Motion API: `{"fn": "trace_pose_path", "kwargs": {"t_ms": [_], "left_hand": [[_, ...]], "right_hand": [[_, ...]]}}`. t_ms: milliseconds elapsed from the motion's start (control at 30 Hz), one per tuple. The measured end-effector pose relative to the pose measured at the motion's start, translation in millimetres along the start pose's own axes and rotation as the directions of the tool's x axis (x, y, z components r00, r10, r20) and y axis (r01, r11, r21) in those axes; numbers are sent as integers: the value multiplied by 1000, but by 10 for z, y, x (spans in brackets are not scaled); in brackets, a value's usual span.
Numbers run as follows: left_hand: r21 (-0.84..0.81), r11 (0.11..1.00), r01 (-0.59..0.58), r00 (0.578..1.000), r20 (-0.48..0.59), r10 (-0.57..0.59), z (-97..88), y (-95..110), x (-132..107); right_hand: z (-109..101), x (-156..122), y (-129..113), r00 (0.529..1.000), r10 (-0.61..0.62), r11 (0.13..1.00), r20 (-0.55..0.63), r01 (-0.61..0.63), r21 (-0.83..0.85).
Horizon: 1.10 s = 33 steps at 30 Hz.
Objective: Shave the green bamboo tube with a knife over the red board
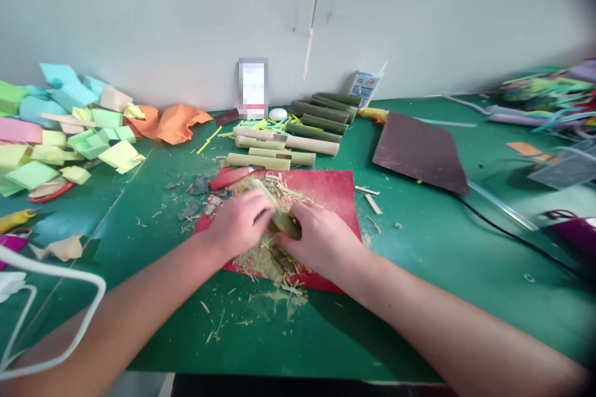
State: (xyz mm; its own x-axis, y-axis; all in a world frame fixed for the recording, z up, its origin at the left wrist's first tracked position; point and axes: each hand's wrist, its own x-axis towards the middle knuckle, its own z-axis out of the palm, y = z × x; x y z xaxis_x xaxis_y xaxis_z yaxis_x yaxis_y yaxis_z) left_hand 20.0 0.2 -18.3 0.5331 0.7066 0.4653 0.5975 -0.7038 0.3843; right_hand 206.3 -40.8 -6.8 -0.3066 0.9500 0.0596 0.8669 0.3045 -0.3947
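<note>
A short green bamboo piece is held at a slant above a red sheet. My right hand grips its lower right end between thumb and fingers. Closed against the upper left part of the same piece is my left hand, slightly blurred; whether its fingers also hold something thin is hidden. Pale shavings and dust cover much of the sheet beneath both hands. A red-handled tool lies at the sheet's top left edge, beside torn dark scraps.
Cut bamboo tubes lie in rows behind the sheet. A lit phone leans on the wall. To the right are a dark brown sheet and a black cable. Folded coloured paper is heaped left, near a white wire frame.
</note>
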Motion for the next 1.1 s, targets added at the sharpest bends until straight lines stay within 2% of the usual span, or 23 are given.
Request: {"fn": "trace_pose_path", "kwargs": {"t_ms": [67, 167, 233, 333, 400, 533, 667, 967, 1100], "left_hand": [[-17, 1000, -2, 1000, 17, 2, -6, -43, 5], [-9, 992, 126, 984, -122, -126, -40, -154, 39], [-87, 962, 257, 951, -152, -268, -72, -197, 64], [-262, 858, 441, 874, -92, -477, -108, -166, 72], [-370, 785, 496, 835, -45, -548, -113, -119, 60], [-539, 687, 488, 825, 26, -565, -99, -96, 39], [-601, 628, 494, 805, 43, -592, -106, -131, 36], [-488, 722, 491, 836, 30, -548, -124, -97, 27], [-431, 776, 461, 844, -58, -533, -122, -116, 26]], "right_hand": [[-5, -1, -8, 1000, 3, 1000, 0, -3, 0], [-11, 0, -9, 1000, 13, 1000, -15, -13, 0], [-13, 1, -7, 1000, 12, 1000, -14, -12, 3], [-12, 5, -3, 1000, -1, 1000, -12, 1, 5], [-10, 7, 0, 1000, -8, 1000, -20, 9, 10], [-4, 7, 6, 1000, -12, 1000, -27, 12, 9], [5, 11, 14, 999, -19, 1000, -29, 19, -2], [11, 8, 20, 999, -22, 1000, -31, 23, 8], [9, 5, 20, 999, -19, 1000, -32, 18, -3]]}}
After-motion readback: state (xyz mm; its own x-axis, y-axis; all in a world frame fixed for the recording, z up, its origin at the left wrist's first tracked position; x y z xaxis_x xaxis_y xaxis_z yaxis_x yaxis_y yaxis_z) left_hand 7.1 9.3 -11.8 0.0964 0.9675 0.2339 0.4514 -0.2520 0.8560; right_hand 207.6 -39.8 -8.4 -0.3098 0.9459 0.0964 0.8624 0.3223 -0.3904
